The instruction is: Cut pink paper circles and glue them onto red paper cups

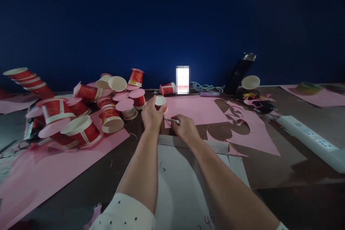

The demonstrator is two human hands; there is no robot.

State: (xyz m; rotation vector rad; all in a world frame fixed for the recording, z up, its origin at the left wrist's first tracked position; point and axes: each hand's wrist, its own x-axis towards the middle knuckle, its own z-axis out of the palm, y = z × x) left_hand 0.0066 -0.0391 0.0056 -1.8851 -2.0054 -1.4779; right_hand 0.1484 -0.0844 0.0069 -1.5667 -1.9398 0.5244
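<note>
My left hand is closed round a red and white paper cup, its pale rim facing up. The cup stands at the left edge of a pink paper sheet. Just right of it, my right hand grips a slim, pale, pen-like tool. The tool's tip points left, close to the cup's base and over pink paper. Its exact kind is too small to make out.
Many red paper cups, several with pink paper discs, crowd the left. A cardboard sheet lies under my forearms. Cut pink scraps, a power strip and a dark flask are to the right. A lit phone stands behind.
</note>
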